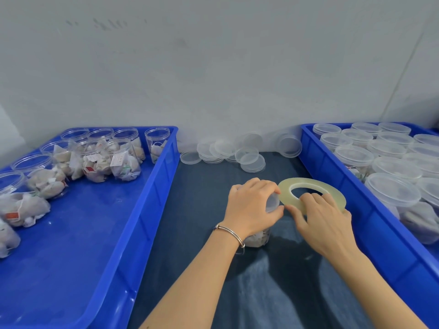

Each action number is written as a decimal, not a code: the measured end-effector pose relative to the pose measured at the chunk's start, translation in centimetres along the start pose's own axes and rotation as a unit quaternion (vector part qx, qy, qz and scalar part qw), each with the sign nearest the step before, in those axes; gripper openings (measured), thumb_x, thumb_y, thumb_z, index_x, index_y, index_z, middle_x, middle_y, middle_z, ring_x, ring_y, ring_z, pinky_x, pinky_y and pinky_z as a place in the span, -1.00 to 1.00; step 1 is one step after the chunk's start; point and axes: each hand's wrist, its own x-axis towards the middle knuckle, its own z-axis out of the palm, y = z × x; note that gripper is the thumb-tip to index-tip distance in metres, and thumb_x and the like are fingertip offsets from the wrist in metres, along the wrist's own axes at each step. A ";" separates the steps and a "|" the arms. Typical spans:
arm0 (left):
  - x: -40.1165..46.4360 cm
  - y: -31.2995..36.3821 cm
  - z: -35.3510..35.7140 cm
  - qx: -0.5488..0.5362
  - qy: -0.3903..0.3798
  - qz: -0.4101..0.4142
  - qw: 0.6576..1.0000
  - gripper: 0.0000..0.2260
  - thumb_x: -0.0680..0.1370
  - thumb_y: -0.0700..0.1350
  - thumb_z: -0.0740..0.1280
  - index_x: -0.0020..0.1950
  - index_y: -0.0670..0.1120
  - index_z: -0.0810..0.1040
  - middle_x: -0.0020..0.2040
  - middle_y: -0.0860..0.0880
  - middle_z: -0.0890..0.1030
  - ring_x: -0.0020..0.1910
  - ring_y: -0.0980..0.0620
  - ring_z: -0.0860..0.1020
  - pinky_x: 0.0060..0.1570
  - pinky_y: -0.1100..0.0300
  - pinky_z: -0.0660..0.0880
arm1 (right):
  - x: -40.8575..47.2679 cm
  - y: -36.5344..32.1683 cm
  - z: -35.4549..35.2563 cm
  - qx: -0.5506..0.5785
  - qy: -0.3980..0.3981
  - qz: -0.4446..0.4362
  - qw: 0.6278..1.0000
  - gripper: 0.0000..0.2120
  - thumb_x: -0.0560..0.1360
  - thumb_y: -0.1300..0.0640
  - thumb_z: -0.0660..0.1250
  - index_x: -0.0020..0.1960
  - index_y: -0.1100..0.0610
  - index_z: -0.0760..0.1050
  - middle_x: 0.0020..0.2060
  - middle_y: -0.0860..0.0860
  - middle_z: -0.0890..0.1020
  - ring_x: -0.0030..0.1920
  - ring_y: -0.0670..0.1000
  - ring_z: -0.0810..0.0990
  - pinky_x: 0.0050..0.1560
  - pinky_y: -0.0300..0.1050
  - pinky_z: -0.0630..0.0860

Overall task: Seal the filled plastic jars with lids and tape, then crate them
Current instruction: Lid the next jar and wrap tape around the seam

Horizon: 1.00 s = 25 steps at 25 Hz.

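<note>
- Two bare forearms reach over a dark cloth (202, 210) between two blue crates.
- Left hand (253, 205), fingers curled, clamps the lid of a filled jar (257, 238) standing mid-cloth.
- Right hand (320, 217) pinches a tape roll (311, 193) held against the jar's lid.
- Loose lids (237, 150) lie along the cloth's far edge.
- Left crate (142, 198) holds open filled jars; right crate (332, 176) holds lidded ones.

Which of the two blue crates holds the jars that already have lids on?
The right crate: its jars wear clear lids. The jars in the left crate stand open-topped.
</note>
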 end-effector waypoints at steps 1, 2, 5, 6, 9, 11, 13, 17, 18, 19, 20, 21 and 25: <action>0.0 0.2 0.0 0.001 0.006 -0.001 1.000 -0.75 0.47 0.10 0.34 0.10 0.06 0.54 0.08 0.17 0.57 0.12 0.15 0.44 0.10 0.08 0.33 | -0.1 -0.1 -0.1 0.008 0.002 0.000 1.000 -0.66 0.56 -0.22 0.03 -0.14 0.04 0.28 -0.20 -0.11 0.40 -0.02 -0.04 0.36 -0.14 -0.01 0.39; -0.1 0.3 0.1 0.003 0.014 -0.003 1.000 -0.76 0.47 0.10 0.34 0.08 0.06 0.54 0.07 0.17 0.57 0.11 0.15 0.45 0.09 0.08 0.33 | -0.1 -0.2 -0.2 0.013 0.003 0.001 1.000 -0.66 0.56 -0.22 0.04 -0.15 0.04 0.28 -0.20 -0.11 0.40 -0.03 -0.04 0.35 -0.14 -0.01 0.38; -0.1 0.5 0.3 0.012 0.033 -0.027 0.999 -0.76 0.45 0.11 0.34 0.07 0.07 0.54 0.06 0.18 0.58 0.10 0.16 0.45 0.05 0.10 0.30 | -0.5 -0.5 -0.6 -0.002 -0.003 0.010 1.000 -0.65 0.56 -0.23 0.01 -0.14 0.04 0.28 -0.20 -0.10 0.42 -0.04 -0.05 0.33 -0.14 -0.02 0.40; -0.1 0.7 0.4 0.013 0.036 -0.035 0.999 -0.76 0.45 0.11 0.34 0.07 0.07 0.53 0.06 0.18 0.58 0.10 0.16 0.45 0.04 0.10 0.29 | -0.7 -0.7 -0.7 -0.007 -0.005 0.015 1.000 -0.64 0.57 -0.23 0.00 -0.14 0.04 0.29 -0.20 -0.10 0.43 -0.03 -0.05 0.34 -0.14 -0.02 0.40; 0.2 1.0 0.5 0.005 0.031 -0.048 0.998 -0.74 0.45 0.11 0.35 0.09 0.06 0.53 0.08 0.16 0.59 0.12 0.13 0.45 0.02 0.09 0.29 | -1.2 -1.6 -0.9 -0.030 -0.004 0.047 0.998 -0.66 0.58 -0.21 -0.02 -0.13 0.03 0.30 -0.15 -0.11 0.46 -0.01 -0.05 0.34 -0.14 -0.05 0.37; 0.4 0.9 0.3 -0.004 0.017 -0.046 0.999 -0.73 0.45 0.10 0.36 0.10 0.05 0.54 0.09 0.15 0.59 0.13 0.11 0.44 -0.04 0.12 0.30 | -1.6 -2.1 -1.1 -0.032 -0.003 0.072 0.997 -0.66 0.59 -0.19 -0.03 -0.07 0.03 0.36 -0.13 -0.11 0.47 0.02 -0.05 0.34 -0.14 -0.05 0.33; 0.6 0.6 0.0 -0.020 -0.005 -0.032 0.999 -0.73 0.45 0.09 0.37 0.10 0.04 0.55 0.07 0.14 0.58 0.14 0.11 0.44 -0.09 0.15 0.30 | -1.9 -2.4 -1.4 -0.019 -0.019 0.095 0.995 -0.61 0.60 -0.19 -0.04 0.02 0.05 0.42 -0.12 -0.10 0.44 0.06 -0.03 0.35 -0.15 -0.04 0.29; 0.8 -0.1 -0.5 -0.047 -0.036 0.002 0.998 -0.77 0.44 0.08 0.38 0.08 0.08 0.56 0.09 0.18 0.58 0.15 0.14 0.44 -0.03 0.11 0.42 | -3.0 -3.2 -2.2 -0.072 -0.013 0.106 0.992 -0.57 0.60 -0.21 -0.08 0.05 0.04 0.44 -0.16 -0.10 0.41 -0.02 -0.03 0.29 -0.11 -0.03 0.35; 0.7 -0.2 -0.5 -0.053 -0.038 0.009 0.998 -0.78 0.44 0.07 0.38 0.07 0.08 0.57 0.09 0.19 0.58 0.15 0.16 0.44 -0.02 0.10 0.43 | -3.2 -3.3 -2.5 -0.090 -0.008 0.106 0.990 -0.57 0.60 -0.21 -0.09 0.05 0.03 0.44 -0.16 -0.10 0.40 0.00 -0.03 0.32 -0.08 -0.01 0.38; 0.7 -0.3 -0.5 -0.057 -0.039 0.016 0.997 -0.78 0.45 0.07 0.38 0.06 0.09 0.57 0.09 0.20 0.58 0.14 0.16 0.44 -0.01 0.09 0.45 | -3.4 -3.4 -2.7 -0.101 -0.007 0.106 0.989 -0.58 0.60 -0.21 -0.09 0.04 0.02 0.44 -0.16 -0.11 0.39 0.02 -0.03 0.34 -0.06 0.01 0.41; 0.7 -0.4 -0.6 -0.061 -0.041 0.021 0.997 -0.79 0.45 0.07 0.39 0.06 0.09 0.57 0.09 0.20 0.58 0.14 0.17 0.44 -0.01 0.09 0.46 | -3.5 -3.4 -2.9 -0.103 -0.011 0.108 0.989 -0.58 0.60 -0.21 -0.09 0.04 0.02 0.44 -0.16 -0.11 0.39 0.03 -0.03 0.36 -0.04 0.04 0.42; 0.7 -0.4 -0.5 -0.063 -0.041 0.024 0.997 -0.79 0.45 0.07 0.40 0.06 0.09 0.58 0.10 0.20 0.58 0.13 0.16 0.45 0.00 0.09 0.47 | -3.6 -3.4 -3.0 -0.098 -0.014 0.111 0.989 -0.58 0.60 -0.20 -0.08 0.04 0.02 0.44 -0.16 -0.11 0.40 0.02 -0.03 0.35 -0.04 0.05 0.42; 1.1 -0.6 -1.1 -0.074 -0.046 0.007 0.996 -0.79 0.46 0.05 0.38 0.09 0.10 0.57 0.13 0.20 0.57 0.15 0.15 0.46 0.08 0.06 0.45 | -3.5 -2.7 -3.2 -0.011 0.010 0.091 0.996 -0.65 0.58 -0.19 0.00 -0.07 0.04 0.39 -0.19 -0.09 0.41 -0.08 -0.03 0.26 -0.16 -0.02 0.33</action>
